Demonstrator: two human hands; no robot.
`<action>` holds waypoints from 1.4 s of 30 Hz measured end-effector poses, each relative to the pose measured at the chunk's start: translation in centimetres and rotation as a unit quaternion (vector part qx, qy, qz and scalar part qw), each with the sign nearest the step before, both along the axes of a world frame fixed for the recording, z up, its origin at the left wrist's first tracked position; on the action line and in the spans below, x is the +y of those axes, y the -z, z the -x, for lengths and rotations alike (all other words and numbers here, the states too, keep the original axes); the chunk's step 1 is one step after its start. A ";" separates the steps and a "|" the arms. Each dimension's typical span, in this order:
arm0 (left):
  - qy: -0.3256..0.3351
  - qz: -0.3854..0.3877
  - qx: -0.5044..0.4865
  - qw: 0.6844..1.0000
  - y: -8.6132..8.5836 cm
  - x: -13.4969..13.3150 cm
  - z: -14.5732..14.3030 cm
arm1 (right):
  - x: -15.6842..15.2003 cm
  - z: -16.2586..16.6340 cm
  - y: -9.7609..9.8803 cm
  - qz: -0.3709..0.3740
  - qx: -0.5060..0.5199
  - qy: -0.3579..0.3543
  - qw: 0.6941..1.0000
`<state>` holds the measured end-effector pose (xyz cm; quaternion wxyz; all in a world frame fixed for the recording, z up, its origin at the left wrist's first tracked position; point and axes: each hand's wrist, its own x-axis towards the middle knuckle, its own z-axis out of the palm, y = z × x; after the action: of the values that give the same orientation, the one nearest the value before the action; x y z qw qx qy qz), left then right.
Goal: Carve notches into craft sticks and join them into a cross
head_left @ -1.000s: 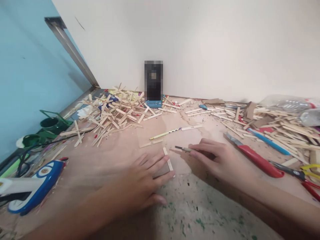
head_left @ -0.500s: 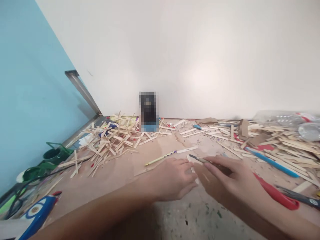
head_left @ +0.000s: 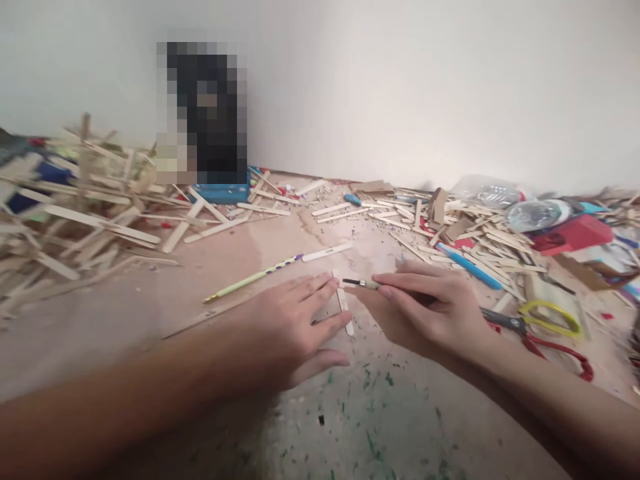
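My left hand [head_left: 295,320] lies palm down with its fingers stretched out. Its fingertips rest at a craft stick [head_left: 345,312], which lies crosswise on the table between my hands. In my right hand [head_left: 435,297] is a craft knife [head_left: 367,284], gripped near its metal collar. The dark tip points left and is close to the stick; whether it touches cannot be made out. Just beyond my left hand, a pale yellow pencil [head_left: 255,279] lies end to end with another craft stick [head_left: 327,252].
Heaps of craft sticks [head_left: 107,230] spread at the left and right. Scissors [head_left: 523,325] and a blue pen-like tool [head_left: 470,265] lie by my right arm. Plastic bottles [head_left: 537,215] and a red box [head_left: 575,233] sit far right. A pixelated dark object [head_left: 215,113] stands at the wall.
The camera view has shifted right and closer, bringing the scissors and red box into fuller view. The craft knife stays in my right hand, and my left hand remains by the stick.
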<state>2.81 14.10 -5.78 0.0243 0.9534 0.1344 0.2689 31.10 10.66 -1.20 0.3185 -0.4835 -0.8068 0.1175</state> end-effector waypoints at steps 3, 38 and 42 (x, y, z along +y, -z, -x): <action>-0.019 -0.018 0.023 0.999 -0.5 -0.1 0.0 | 0.1 -0.6 0.1 0.002 -0.022 -0.028 0.999; -0.022 0.006 0.159 0.987 -2.3 -0.1 0.4 | 1.0 -1.3 -0.3 0.095 -0.035 -0.124 0.987; -0.021 0.011 0.149 0.988 -2.2 -0.1 0.4 | 1.2 -1.3 -0.3 0.111 -0.031 -0.121 0.986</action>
<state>2.40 14.02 -3.55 0.0092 0.9795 0.1596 0.1223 32.36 11.83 -0.91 0.2211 -0.4179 -0.8509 0.2290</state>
